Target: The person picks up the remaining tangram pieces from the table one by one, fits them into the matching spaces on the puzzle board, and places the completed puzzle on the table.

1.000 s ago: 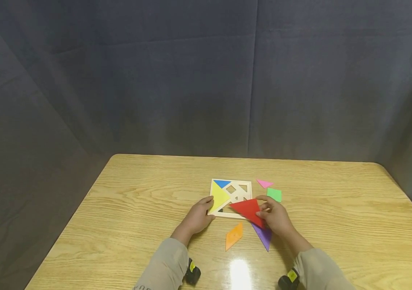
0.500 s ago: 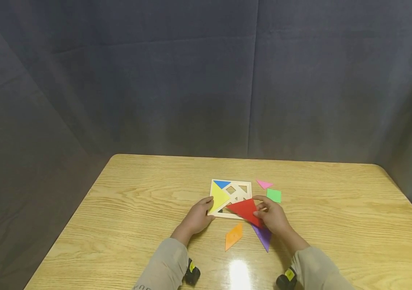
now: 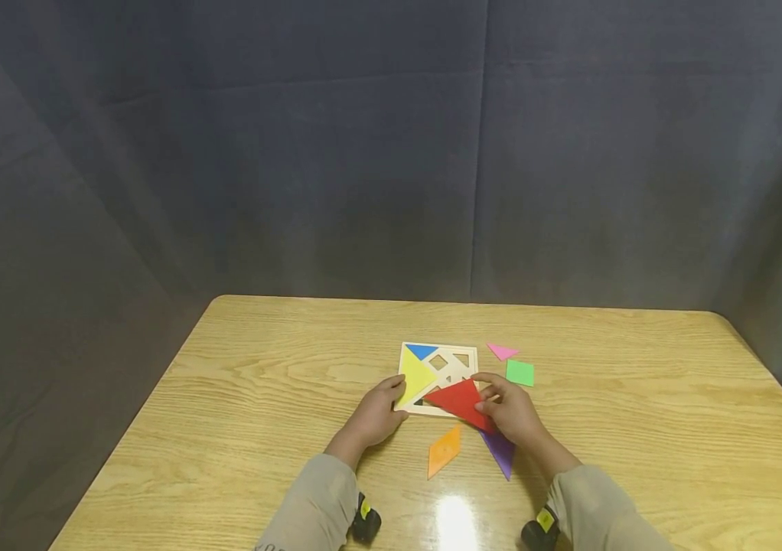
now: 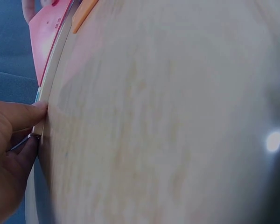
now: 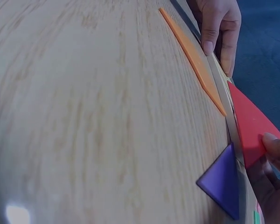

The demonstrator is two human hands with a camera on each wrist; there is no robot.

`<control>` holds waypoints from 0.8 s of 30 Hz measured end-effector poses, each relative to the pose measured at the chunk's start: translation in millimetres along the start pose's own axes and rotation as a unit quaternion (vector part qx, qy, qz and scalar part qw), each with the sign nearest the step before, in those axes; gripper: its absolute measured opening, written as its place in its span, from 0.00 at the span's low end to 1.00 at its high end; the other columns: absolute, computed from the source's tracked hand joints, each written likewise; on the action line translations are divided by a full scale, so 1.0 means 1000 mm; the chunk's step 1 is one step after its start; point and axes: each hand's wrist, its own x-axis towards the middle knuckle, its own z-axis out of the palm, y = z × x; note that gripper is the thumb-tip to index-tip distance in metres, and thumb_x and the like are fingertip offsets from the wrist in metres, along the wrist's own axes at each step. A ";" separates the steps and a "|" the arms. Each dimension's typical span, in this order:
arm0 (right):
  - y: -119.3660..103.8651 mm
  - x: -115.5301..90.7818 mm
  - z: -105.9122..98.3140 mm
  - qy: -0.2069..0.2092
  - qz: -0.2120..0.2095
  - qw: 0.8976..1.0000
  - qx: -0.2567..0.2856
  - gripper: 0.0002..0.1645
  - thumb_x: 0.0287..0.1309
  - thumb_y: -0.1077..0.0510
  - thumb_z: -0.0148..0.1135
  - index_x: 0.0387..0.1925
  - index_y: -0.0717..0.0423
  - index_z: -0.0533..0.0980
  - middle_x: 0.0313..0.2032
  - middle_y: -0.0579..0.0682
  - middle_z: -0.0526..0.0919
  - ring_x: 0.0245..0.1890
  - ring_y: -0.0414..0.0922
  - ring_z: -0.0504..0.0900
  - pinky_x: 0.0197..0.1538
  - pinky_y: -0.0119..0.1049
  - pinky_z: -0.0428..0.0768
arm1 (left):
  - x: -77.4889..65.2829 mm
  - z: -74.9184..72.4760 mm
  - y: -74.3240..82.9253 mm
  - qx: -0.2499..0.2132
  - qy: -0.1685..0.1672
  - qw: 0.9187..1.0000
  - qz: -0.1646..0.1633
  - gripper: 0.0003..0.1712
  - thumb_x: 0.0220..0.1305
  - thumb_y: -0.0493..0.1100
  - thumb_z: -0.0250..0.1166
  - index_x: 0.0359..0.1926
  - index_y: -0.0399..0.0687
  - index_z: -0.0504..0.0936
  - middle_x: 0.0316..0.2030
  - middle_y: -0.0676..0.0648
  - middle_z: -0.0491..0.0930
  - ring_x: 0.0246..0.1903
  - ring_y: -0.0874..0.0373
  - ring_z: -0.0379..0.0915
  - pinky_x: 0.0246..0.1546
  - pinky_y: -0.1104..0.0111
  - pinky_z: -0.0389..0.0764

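My left hand grips the front left corner of a wooden tangram board, thumb at the near edge and fingers over the left side. In the board sit a yellow triangle and a small blue triangle. My right hand pinches a large red triangle by its right side, tilted over the board's front right part. The left wrist view shows the red triangle along the board's near edge, beyond my left hand. Whether it touches the board's recess cannot be made out.
On the wooden table, an orange parallelogram lies in front of the board. A purple triangle is partly under my right hand. Right of the board are a green square and a pink triangle. A dark curtain hangs behind.
My right hand has moved a little to the left with the red triangle, carrying it further over the board. My left hand keeps its hold on the board's corner.
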 end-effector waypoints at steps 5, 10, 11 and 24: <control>0.001 0.001 0.001 -0.005 0.002 1.000 -0.009 0.26 0.41 0.74 0.59 0.47 0.60 0.72 0.26 0.51 0.73 0.23 0.42 0.72 0.20 0.27 0.69 | -0.001 0.000 0.000 0.002 0.003 1.000 0.001 0.29 0.55 0.37 0.59 0.57 0.30 0.62 0.59 0.41 0.59 0.58 0.47 0.54 0.56 0.61 0.59; 0.000 0.002 0.002 -0.009 -0.003 1.000 -0.021 0.26 0.42 0.74 0.59 0.47 0.59 0.72 0.27 0.51 0.73 0.24 0.43 0.73 0.22 0.27 0.70 | 0.000 -0.001 0.000 0.002 0.005 1.000 0.002 0.29 0.54 0.37 0.59 0.56 0.30 0.63 0.59 0.41 0.59 0.58 0.47 0.54 0.56 0.61 0.59; -0.001 0.003 0.002 -0.009 -0.006 1.000 -0.024 0.26 0.42 0.74 0.59 0.47 0.59 0.72 0.27 0.51 0.74 0.25 0.43 0.73 0.22 0.28 0.70 | 0.000 -0.001 0.000 0.002 0.005 1.000 0.002 0.29 0.54 0.37 0.59 0.56 0.30 0.63 0.58 0.41 0.59 0.58 0.47 0.54 0.56 0.61 0.59; -0.004 0.006 0.005 -0.015 -0.038 0.998 -0.056 0.25 0.43 0.74 0.57 0.47 0.58 0.72 0.27 0.52 0.75 0.28 0.46 0.76 0.24 0.30 0.71 | -0.001 -0.001 0.000 0.001 0.004 1.000 0.006 0.29 0.55 0.37 0.59 0.56 0.30 0.62 0.59 0.41 0.59 0.58 0.47 0.54 0.56 0.61 0.59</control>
